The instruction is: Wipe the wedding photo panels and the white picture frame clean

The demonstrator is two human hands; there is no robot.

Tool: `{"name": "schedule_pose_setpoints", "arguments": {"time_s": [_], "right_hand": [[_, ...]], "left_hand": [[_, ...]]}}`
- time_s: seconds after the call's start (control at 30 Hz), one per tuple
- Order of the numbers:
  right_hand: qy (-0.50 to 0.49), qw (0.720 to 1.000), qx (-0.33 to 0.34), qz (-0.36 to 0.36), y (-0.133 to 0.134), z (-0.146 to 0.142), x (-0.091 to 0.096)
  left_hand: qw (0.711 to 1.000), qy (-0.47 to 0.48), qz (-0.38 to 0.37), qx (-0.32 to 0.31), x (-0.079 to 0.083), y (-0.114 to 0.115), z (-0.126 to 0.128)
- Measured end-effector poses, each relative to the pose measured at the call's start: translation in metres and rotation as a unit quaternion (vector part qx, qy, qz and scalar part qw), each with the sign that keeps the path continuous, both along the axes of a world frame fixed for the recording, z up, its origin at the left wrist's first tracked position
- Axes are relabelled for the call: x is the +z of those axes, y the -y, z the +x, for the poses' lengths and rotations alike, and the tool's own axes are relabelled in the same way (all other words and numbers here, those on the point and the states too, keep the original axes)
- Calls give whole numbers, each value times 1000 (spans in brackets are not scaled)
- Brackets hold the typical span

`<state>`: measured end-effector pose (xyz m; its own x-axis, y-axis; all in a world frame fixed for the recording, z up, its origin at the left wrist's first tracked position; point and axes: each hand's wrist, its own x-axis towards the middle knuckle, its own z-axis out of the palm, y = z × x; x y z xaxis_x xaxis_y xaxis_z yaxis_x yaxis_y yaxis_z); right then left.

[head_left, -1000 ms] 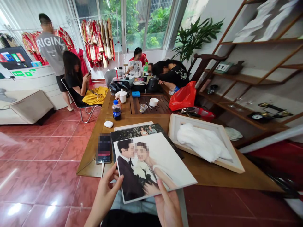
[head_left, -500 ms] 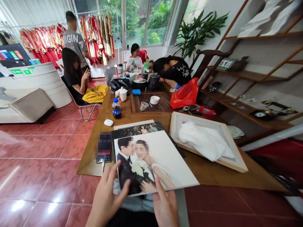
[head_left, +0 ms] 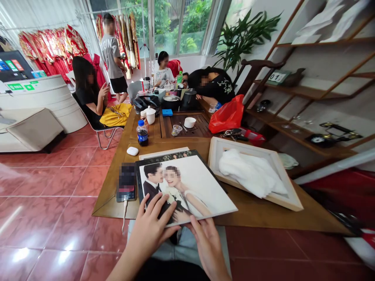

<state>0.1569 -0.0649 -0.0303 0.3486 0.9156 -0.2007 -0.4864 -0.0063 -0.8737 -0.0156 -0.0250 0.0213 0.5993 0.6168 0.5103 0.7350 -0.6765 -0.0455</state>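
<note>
A large wedding photo print lies flat at the near edge of the wooden table, on top of a dark print and a pale one. My left hand rests on its lower left part with fingers spread flat. My right hand is at the print's near edge, fingers touching its underside and rim. To the right lies a white picture frame with a crumpled white cloth inside it.
A phone on a cable lies left of the prints, a white earbud case and a bottle beyond. Further back are a tea tray, red bag, seated people and one standing person. Shelves line the right.
The photo print went from being held tilted above the table edge to lying down flat on the stack. My left hand moved onto its surface. The standing person walked right.
</note>
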Motion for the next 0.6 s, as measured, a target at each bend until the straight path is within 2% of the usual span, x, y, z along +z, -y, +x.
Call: {"name": "schedule_pose_setpoints", "arguments": {"time_s": [0.2,0.43,0.53,0.6], "right_hand": [[-1,999,50,18,3,13,-1],[40,999,28,9,9,14,-5],[122,991,39,41,10,23,-14],[231,969,6,86,10,33,-20]], "left_hand": [[1000,-7,-20,7,-7,-14,4],[1000,-7,-25,13,-8,-25,7],[999,-18,-30,18,-7,-32,7],[999,-24,-32,19,-6,-36,7]]}}
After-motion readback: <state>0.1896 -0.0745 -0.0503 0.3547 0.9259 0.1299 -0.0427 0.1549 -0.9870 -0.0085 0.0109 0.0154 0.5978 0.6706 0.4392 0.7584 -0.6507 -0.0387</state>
